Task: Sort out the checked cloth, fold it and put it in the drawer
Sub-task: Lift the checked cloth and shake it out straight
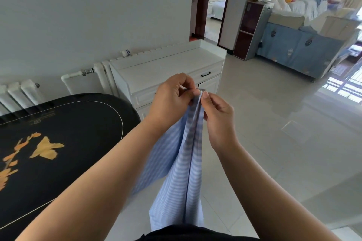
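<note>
Pinching the cloth (pixel 182 172) top edge, both hands meet above open floor (pixel 274 143).

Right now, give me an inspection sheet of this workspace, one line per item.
Surface: black oval table with orange butterfly inlay at left; nothing lies on the visible part.
Job's things: blue and white cloth hangs in the air, top edges gathered together; white cabinet behind, its drawer shut.
Clutter: nothing seen near the hands; piled bedding on the far blue sofa.
Hands: left hand and right hand both pinch the cloth's top edge.
Cables: nothing seen.
Surroundings: radiator on the wall, tiled floor, open doorway beyond.
</note>
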Demonstrator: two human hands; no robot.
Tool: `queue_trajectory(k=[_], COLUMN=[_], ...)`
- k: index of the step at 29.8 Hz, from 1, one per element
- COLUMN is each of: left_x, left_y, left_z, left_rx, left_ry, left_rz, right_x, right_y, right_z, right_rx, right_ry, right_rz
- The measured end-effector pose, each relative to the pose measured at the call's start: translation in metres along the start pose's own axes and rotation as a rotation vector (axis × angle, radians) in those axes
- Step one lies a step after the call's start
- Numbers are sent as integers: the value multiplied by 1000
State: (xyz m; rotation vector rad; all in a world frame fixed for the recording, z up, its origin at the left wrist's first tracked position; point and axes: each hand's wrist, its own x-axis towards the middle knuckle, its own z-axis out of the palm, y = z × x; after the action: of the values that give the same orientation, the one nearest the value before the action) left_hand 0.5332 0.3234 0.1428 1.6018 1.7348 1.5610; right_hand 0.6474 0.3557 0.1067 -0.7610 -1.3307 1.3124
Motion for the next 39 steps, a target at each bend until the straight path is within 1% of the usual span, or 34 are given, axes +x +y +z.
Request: queue_trajectory(k=[8,12,16,19,22,25,28,29,30,33,35,39], left_x=[0,2,4,7,10,12,12,12,11,7,1,-9], left_y=[-5,-4,-2,-2,0,2,-1,-5,-10,-42,-70,-116], left_z=[7,9,11,14,17,20,23,23,23,20,16,4], left_rx=[-19,23,59,136,183,181,96,102,163,548,730,833], left_ry=[-5,19,17,25,38,48,44,37,24,-60,-105,-99], left_rz=[-8,-29,-29,-37,-35,-40,-28,-20,-15,-54,-81,-151], right_x=[0,-3,-6,-3,-1,3,12,18,25,52,69,95], right_y=[12,12,9,8,9,8,7,8,9,9,4,-9], right_z=[-2,0,3,7,12,13,10,9,7,-1,-5,-7], right_rx=[-79,-92,-77,-75,-33,-100,-183,-210,-242,-343,-360,-374], right_ry=[22,47,63,143,217,279,284,283,294,345,353,336], right_rz=[-137,-183,-155,-131,-67,-93,-128,-132,-136,-134,-130,-150])
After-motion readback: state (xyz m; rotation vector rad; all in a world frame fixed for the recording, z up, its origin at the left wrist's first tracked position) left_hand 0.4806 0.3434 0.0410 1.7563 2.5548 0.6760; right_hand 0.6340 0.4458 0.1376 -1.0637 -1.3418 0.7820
